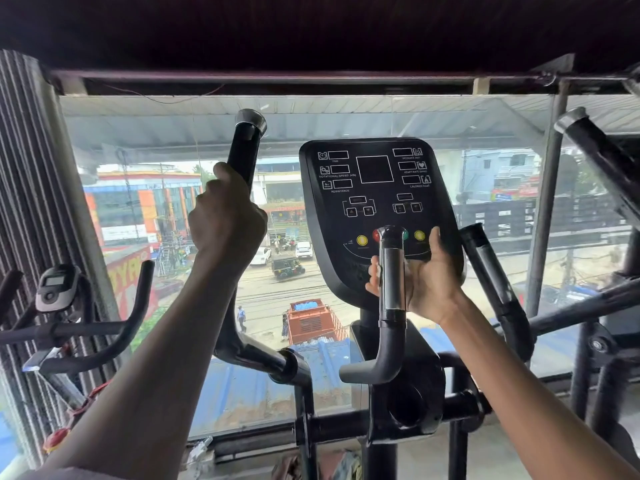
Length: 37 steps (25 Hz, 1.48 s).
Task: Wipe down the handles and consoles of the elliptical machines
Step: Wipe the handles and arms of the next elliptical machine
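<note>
The elliptical's black console point(375, 209) stands in the middle, its screen dark, with yellow, red and green buttons along its lower part. My left hand point(225, 220) grips the tall black left swing handle point(247, 147) just below its chrome cap. My right hand point(424, 278) is behind the upright chrome-and-grey fixed handle point(393, 282), palm towards me. Its fingers curl round that handle from behind, fingertips showing on the left, thumb up against the console's lower right edge. The right swing handle point(491, 282) leans to the right of the console. No cloth shows in either hand.
An exercise bike with a small grey display point(57, 285) and black handlebars stands at the left by a ribbed column. Another machine's handle point(602, 157) and frame are at the right. A glass window point(166, 140) overlooks a street ahead. Crumpled fabric point(311, 465) lies low by the machine's post.
</note>
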{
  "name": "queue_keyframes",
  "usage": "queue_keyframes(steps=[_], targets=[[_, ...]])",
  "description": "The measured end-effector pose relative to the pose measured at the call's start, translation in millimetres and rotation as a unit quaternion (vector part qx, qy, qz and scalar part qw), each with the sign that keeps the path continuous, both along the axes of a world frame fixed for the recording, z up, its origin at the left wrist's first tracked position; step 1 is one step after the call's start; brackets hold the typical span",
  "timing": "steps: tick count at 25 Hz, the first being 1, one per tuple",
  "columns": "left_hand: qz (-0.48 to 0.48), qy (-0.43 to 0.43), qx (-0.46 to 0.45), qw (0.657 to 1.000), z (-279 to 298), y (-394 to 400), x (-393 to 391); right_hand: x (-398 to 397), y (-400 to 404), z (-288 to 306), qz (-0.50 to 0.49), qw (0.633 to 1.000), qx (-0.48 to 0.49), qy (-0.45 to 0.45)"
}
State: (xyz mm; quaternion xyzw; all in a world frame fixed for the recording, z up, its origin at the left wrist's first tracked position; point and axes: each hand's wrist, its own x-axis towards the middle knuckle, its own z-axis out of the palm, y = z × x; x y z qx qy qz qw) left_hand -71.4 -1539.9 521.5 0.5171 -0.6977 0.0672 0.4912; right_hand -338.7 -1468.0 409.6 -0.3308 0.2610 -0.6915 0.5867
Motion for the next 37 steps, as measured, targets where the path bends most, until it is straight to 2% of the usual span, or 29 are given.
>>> queue_keyframes(steps=[4, 8, 14, 19, 22, 26, 31, 34, 37], targets=[[-0.001, -0.001, 0.0, 1.0, 0.4, 0.5, 0.7, -0.2, -18.1, 19.8, -0.018, 0.999, -0.029, -0.041], [-0.006, 0.0, 0.0, 1.0, 0.5, 1.8, 1.4, 1.0, -10.1, -15.0, 0.046, 0.999, -0.01, 0.021], [-0.01, 0.001, 0.002, 1.0, 0.4, 3.4, 0.1, -3.9, 11.7, -10.9, -0.05, 0.998, -0.028, 0.018], [-0.011, 0.002, 0.01, 1.0, 1.4, 3.7, 0.6, 8.4, 12.4, -21.4, 0.002, 1.0, -0.001, 0.0], [-0.015, 0.002, 0.008, 1.0, 1.5, 3.7, 1.7, 1.4, 28.8, -38.3, -0.027, 0.998, 0.012, 0.055], [-0.007, -0.002, 0.004, 1.0, 0.8, 5.0, -0.5, -2.8, 32.2, -27.3, -0.054, 0.997, -0.004, 0.054], [-0.012, 0.0, 0.005, 1.0, 2.3, 3.3, 1.4, 16.4, 25.4, -40.1, -0.03, 0.999, 0.021, 0.034], [-0.019, 0.003, 0.008, 1.0, 3.0, 2.6, 2.7, 11.0, 36.4, -51.0, -0.033, 0.993, 0.041, 0.109], [-0.02, 0.007, 0.01, 1.0, 0.6, 4.0, 0.9, 11.2, 39.8, -35.5, -0.147, 0.973, 0.039, 0.176]])
